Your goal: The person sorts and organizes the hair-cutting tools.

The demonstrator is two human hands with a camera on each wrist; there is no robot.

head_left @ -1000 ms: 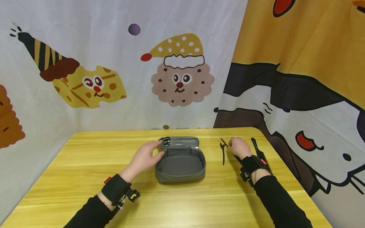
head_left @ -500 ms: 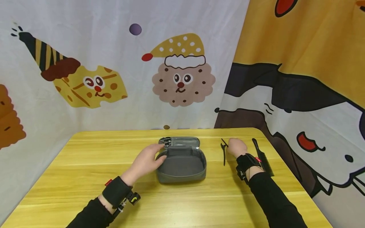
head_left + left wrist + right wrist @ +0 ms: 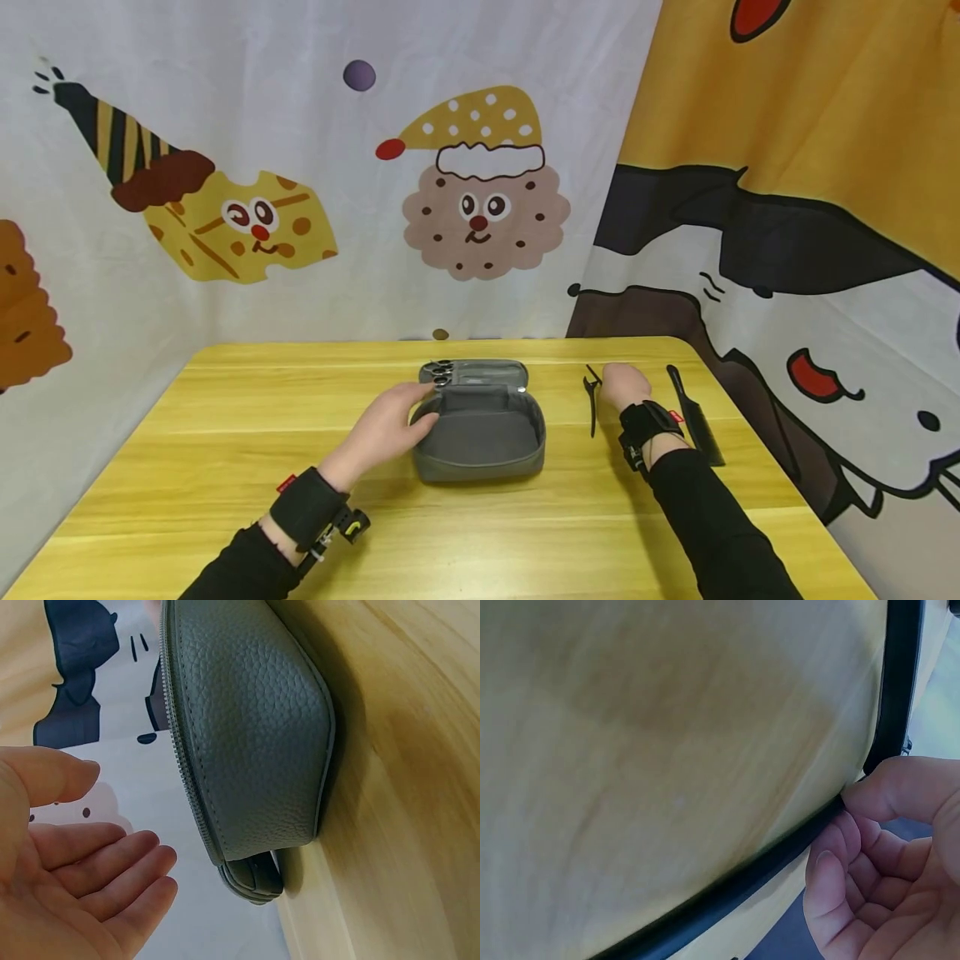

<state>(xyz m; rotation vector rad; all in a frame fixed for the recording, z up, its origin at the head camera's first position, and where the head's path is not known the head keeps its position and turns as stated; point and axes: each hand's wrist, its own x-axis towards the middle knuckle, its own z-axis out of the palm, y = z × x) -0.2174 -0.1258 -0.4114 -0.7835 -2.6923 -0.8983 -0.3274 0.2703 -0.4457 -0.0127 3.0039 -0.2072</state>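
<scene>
My right hand (image 3: 626, 386) pinches a slim black hair clip (image 3: 735, 881) between thumb and fingertips, low over the tabletop. Much of that clip is hidden behind the hand in the head view. Just left of it lies a second black hair clip (image 3: 592, 408). My left hand (image 3: 82, 862) has its fingers loosely extended beside the left side of a grey zip case (image 3: 480, 467), holding nothing; the left wrist view shows a gap between them. The case stands with its lid folded back, and scissors (image 3: 442, 372) sit in the lid's left end.
A black comb (image 3: 696, 412) lies right of my right hand, close to the right edge of the wooden table (image 3: 247, 400). A cartoon-printed curtain (image 3: 300, 125) hangs behind the table.
My right hand has shifted a little left and uncovered the comb's toothed part. My left hand stays beside the case almost unmoved. The head view has drifted slightly.
</scene>
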